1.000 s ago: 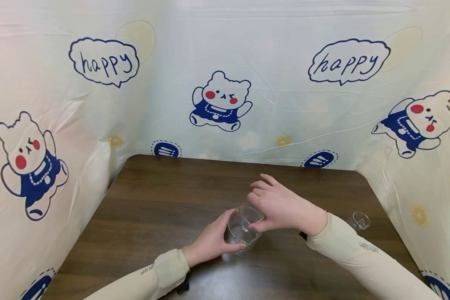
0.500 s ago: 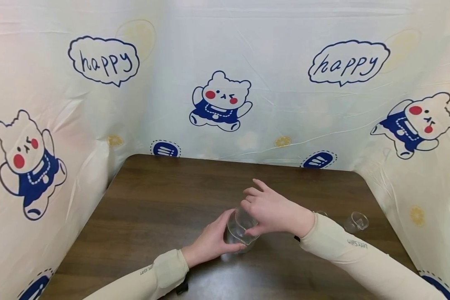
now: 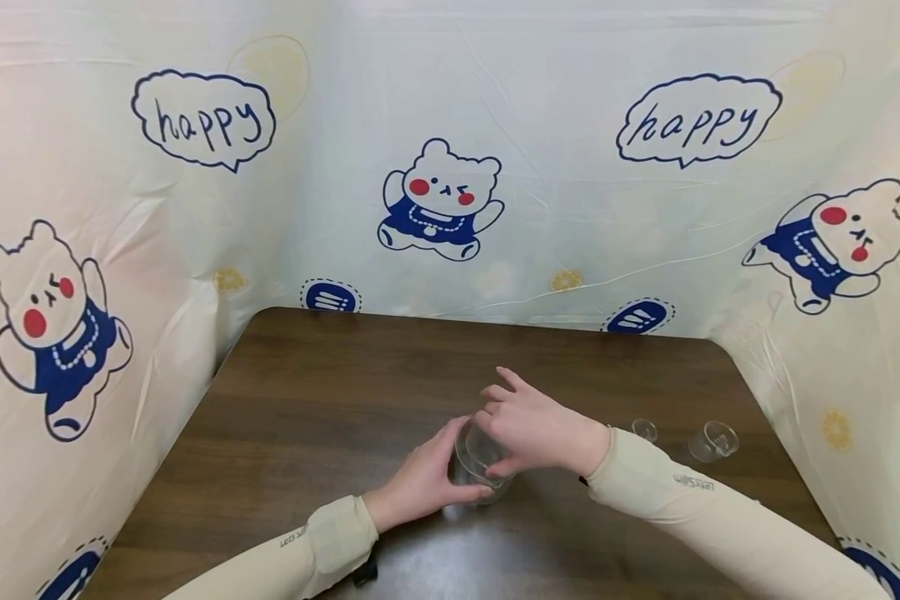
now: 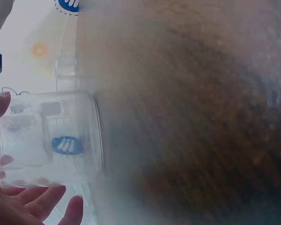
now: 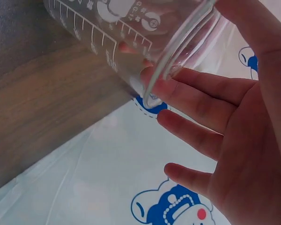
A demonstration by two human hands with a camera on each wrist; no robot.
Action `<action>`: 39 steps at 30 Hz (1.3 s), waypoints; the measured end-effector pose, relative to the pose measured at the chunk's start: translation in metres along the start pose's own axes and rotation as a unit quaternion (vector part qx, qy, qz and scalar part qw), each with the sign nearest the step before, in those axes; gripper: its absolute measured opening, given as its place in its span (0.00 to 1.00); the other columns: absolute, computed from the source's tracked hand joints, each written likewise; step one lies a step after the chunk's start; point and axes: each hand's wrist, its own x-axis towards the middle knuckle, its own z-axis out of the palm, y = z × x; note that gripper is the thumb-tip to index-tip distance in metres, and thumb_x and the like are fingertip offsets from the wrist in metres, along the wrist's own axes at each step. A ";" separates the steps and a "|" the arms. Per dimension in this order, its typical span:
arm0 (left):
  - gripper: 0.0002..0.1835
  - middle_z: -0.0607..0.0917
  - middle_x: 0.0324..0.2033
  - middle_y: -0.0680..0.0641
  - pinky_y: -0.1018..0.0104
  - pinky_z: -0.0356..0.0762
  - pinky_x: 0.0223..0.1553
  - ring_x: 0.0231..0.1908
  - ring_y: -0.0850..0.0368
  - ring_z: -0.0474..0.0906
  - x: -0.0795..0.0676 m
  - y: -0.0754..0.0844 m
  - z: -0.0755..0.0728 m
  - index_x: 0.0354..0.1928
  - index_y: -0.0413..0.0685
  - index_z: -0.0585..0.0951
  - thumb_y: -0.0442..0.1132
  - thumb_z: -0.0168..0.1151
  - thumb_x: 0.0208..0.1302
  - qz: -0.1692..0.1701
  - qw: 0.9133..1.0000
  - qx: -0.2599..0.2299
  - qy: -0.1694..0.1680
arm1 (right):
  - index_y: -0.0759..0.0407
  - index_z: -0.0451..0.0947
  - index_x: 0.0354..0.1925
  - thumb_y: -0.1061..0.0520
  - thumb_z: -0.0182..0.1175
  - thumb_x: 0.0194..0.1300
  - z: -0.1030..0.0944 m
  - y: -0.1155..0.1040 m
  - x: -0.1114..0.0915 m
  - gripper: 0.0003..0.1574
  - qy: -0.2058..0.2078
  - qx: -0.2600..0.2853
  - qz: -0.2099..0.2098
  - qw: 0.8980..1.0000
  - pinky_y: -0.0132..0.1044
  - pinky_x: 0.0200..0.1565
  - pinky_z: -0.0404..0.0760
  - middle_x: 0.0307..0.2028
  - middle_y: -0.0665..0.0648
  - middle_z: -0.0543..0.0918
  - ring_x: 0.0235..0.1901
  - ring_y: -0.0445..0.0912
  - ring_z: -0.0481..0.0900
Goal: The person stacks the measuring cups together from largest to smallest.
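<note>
A large clear glass beaker (image 4: 75, 117) with printed graduations stands on the brown table. My left hand (image 3: 423, 471) grips its side, thumb at the near side and fingers round the far side. Inside the large beaker is a smaller glass beaker (image 4: 25, 145). My right hand (image 3: 540, 429) pinches this inner beaker at the top between thumb and fingers, and its other fingers stick out past the rim. In the right wrist view, the rim (image 5: 166, 61) of the large beaker is close to the fingertips. The right hand partly hides both beakers in the head view.
Two more small glass beakers stand to the right, a tiny one (image 3: 643, 429) close to the right sleeve and a bigger one (image 3: 714, 442) beyond it. The wooden table (image 3: 330, 392) is bordered by a pale printed curtain (image 3: 555, 208).
My right hand has moved left and down, lowering the smaller beaker deeper into the large one. The left hand keeps its grip in place. The tiny beaker at right has come out from behind the sleeve.
</note>
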 end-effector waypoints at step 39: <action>0.48 0.82 0.58 0.50 0.56 0.80 0.45 0.47 0.54 0.83 0.009 0.011 -0.008 0.68 0.50 0.66 0.62 0.80 0.52 -0.027 0.999 0.014 -0.024 | 0.54 0.87 0.47 0.31 0.77 0.53 0.018 -0.016 0.016 0.34 -0.064 0.005 0.028 0.998 0.62 0.69 0.66 0.40 0.48 0.90 0.59 0.52 0.80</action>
